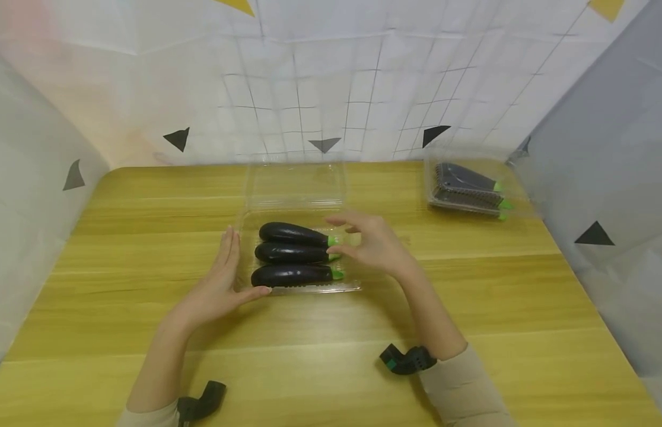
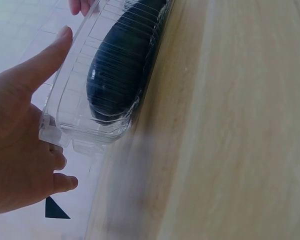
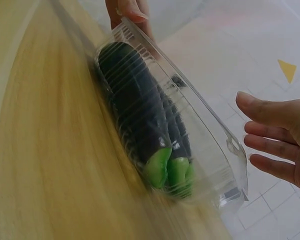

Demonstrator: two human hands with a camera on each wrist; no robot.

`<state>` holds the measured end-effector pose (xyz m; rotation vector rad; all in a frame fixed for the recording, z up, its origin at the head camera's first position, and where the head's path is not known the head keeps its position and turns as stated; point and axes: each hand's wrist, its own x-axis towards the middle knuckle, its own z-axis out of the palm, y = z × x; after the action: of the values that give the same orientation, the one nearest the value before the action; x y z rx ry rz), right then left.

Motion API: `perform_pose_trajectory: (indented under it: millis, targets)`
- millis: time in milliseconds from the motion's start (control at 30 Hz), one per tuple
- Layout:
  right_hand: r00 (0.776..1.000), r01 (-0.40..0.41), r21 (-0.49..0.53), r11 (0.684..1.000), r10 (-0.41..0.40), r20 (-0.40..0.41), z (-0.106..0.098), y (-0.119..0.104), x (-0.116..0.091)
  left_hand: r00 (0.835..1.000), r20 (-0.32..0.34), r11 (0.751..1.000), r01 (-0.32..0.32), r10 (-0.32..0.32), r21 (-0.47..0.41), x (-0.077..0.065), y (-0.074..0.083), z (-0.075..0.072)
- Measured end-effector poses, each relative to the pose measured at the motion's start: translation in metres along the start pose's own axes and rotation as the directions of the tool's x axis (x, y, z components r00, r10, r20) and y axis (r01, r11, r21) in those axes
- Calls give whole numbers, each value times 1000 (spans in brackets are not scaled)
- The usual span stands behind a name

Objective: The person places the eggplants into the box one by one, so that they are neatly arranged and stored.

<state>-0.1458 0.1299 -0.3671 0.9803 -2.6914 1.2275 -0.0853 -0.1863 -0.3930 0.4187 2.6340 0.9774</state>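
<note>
Three dark eggplants [image 1: 292,275] with green stem ends lie side by side in a clear plastic clamshell box [image 1: 315,289]. Its lid [image 1: 296,184] is folded back flat toward the wall. My left hand [image 1: 219,290] rests against the box's left end, thumb along the front rim and fingers straight up the side. In the left wrist view the thumb lies at the rim of the box [image 2: 65,115]. Above the box's right end hovers my right hand [image 1: 376,243], fingers loosely bent near the green stems. The right wrist view shows this hand [image 3: 280,135] apart from the box, holding nothing.
A second clear box [image 1: 464,207], with its own dark eggplants [image 1: 467,177], stands at the table's back right. White sheeting [image 1: 320,89] with grid lines and dark triangles rises behind the wooden table [image 1: 320,356]. Black wrist cameras [image 1: 408,359] sit on both forearms.
</note>
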Motion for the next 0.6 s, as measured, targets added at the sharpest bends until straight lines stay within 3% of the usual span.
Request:
perform_pose_trajectory:
  millis: [600]
  targets:
    - [992, 23, 63, 998, -15, -127, -9, 23, -2, 1000, -10, 1000, -7, 8, 17, -1, 0, 1]
